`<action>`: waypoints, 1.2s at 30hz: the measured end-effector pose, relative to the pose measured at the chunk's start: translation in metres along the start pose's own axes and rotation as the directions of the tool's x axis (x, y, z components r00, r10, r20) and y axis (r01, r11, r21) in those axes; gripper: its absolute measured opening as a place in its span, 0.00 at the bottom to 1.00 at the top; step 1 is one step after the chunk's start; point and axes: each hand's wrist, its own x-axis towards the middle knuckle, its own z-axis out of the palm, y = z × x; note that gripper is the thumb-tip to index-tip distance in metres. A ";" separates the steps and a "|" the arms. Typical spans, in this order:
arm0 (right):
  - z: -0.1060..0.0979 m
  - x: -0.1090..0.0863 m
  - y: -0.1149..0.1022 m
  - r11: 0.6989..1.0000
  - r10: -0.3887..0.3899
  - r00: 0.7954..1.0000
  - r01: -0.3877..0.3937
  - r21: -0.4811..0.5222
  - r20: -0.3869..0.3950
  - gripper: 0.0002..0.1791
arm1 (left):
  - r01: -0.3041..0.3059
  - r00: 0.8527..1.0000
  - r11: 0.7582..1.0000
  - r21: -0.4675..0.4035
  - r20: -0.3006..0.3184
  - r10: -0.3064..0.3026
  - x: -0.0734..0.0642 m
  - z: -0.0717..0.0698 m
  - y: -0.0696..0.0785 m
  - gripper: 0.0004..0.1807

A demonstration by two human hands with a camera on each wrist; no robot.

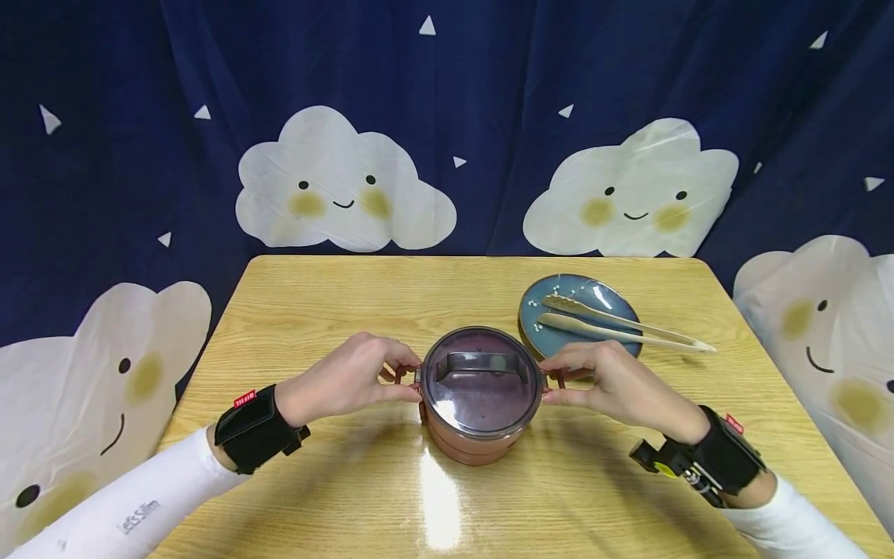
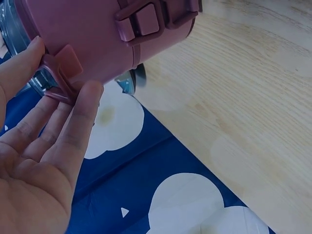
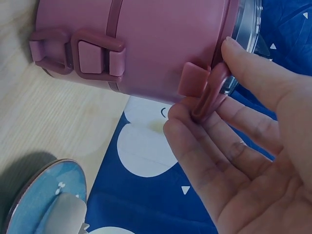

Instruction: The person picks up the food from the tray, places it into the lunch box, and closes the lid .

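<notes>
A pink stacked lunch box (image 1: 466,449) stands upright on the table, topped by a see-through purple lid (image 1: 482,407) with a dark handle (image 1: 483,362). My left hand (image 1: 352,376) holds the upper left clasp (image 2: 61,83) between thumb and fingers, the thumb at the lid's edge. On the opposite side, my right hand (image 1: 608,380) pinches the upper right clasp (image 3: 213,92). Both of these clasps stand out from the wall. Lower down, more clasps (image 3: 97,59) lie against the body.
Behind my right hand lies a blue plate (image 1: 538,310) with beige tongs (image 1: 597,331) across it, their handle end reaching past the rim. The wooden table (image 1: 314,303) meets a dark blue curtain (image 1: 489,78) with white clouds at its back edge.
</notes>
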 end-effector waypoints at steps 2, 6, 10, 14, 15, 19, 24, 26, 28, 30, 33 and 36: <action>0.001 0.000 0.001 1.000 -0.002 1.000 0.002 0.001 -0.005 0.15 | 0.005 1.000 1.000 -0.013 0.003 -0.005 0.000 0.001 0.000 0.16; 0.002 -0.001 0.004 1.000 -0.004 1.000 0.004 0.018 -0.008 0.15 | 0.002 1.000 1.000 -0.023 -0.002 -0.002 0.000 0.002 -0.001 0.16; 0.002 -0.001 0.006 0.999 0.009 1.000 -0.009 0.048 0.000 0.15 | -0.004 1.000 1.000 -0.017 -0.011 0.004 0.002 0.003 -0.002 0.17; 0.001 0.000 0.007 0.998 0.023 1.000 -0.024 0.054 0.008 0.15 | 0.002 1.000 1.000 -0.021 -0.013 -0.002 0.002 0.004 -0.002 0.18; 0.001 0.000 0.006 0.998 0.027 1.000 -0.027 0.056 0.010 0.15 | 0.003 1.000 1.000 -0.020 -0.013 -0.003 0.002 0.004 -0.002 0.18; 0.002 0.000 0.007 0.996 0.029 1.000 -0.030 0.082 0.005 0.15 | 0.004 1.000 1.000 -0.010 -0.019 -0.004 0.002 0.004 -0.003 0.18; 0.004 0.001 0.009 0.994 0.032 0.999 -0.032 0.108 -0.003 0.15 | -0.003 0.999 1.000 -0.004 -0.042 0.002 0.002 0.006 -0.006 0.18; 0.006 0.000 0.010 0.993 0.036 0.999 -0.035 0.116 -0.006 0.16 | -0.008 0.999 1.000 -0.010 -0.054 0.008 0.001 0.008 -0.007 0.18; 0.007 0.000 0.011 0.992 0.040 0.999 -0.039 0.120 -0.009 0.16 | -0.001 0.998 1.000 -0.031 -0.057 -0.001 0.001 0.009 -0.008 0.18; 0.009 0.000 0.011 0.991 0.050 0.999 -0.048 0.122 -0.012 0.16 | 0.009 0.998 0.998 -0.058 -0.057 -0.012 0.001 0.011 -0.008 0.18; 0.011 -0.001 0.012 0.991 0.064 0.998 -0.061 0.123 -0.024 0.16 | 0.030 0.998 0.993 -0.112 -0.047 -0.036 0.002 0.013 -0.007 0.16; 0.013 -0.002 0.013 0.987 0.075 0.997 -0.070 0.142 -0.034 0.16 | 0.033 0.998 0.989 -0.145 -0.045 -0.040 0.003 0.014 -0.007 0.15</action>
